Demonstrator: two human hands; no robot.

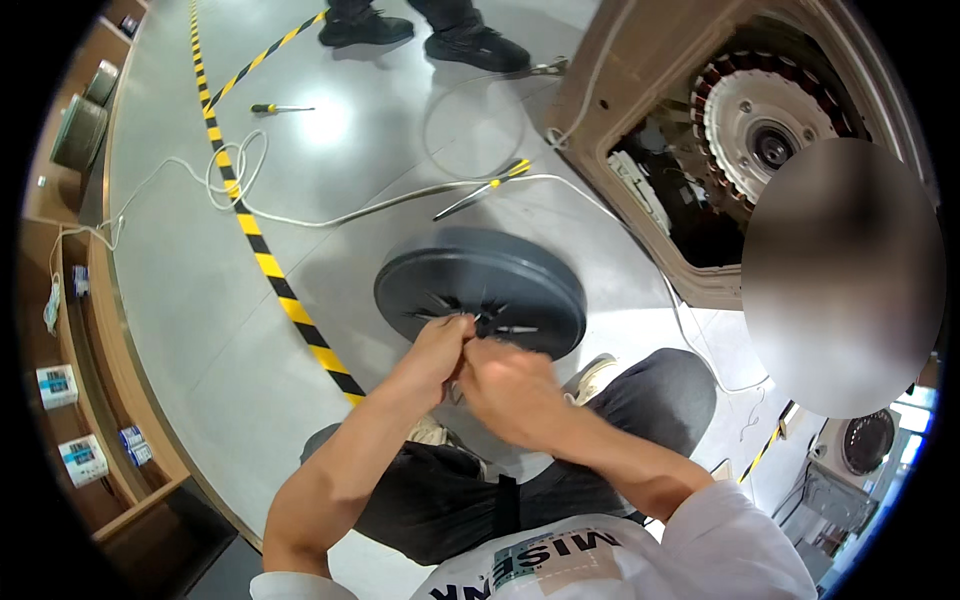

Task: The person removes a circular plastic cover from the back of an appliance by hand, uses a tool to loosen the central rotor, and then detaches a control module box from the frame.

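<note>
A round, dark grey disc (460, 268) with radial slots around its centre stands on the floor in front of me, slightly smeared by motion. Both hands meet at the near side of its centre. My left hand (438, 352) is closed, its fingertips by a small shiny bit at the hub. Close against it, my right hand (508, 388) is curled into a fist and blurred by motion. What the fingers hold is hidden between the hands.
An opened washing machine (590, 130) with its motor stator (765, 130) exposed stands at the right. Pliers (480, 190), a screwdriver (283, 108) and a white cable (390, 200) lie on the floor. Another person's shoes (475, 48) are at the far side. Shelves (130, 400) line the left.
</note>
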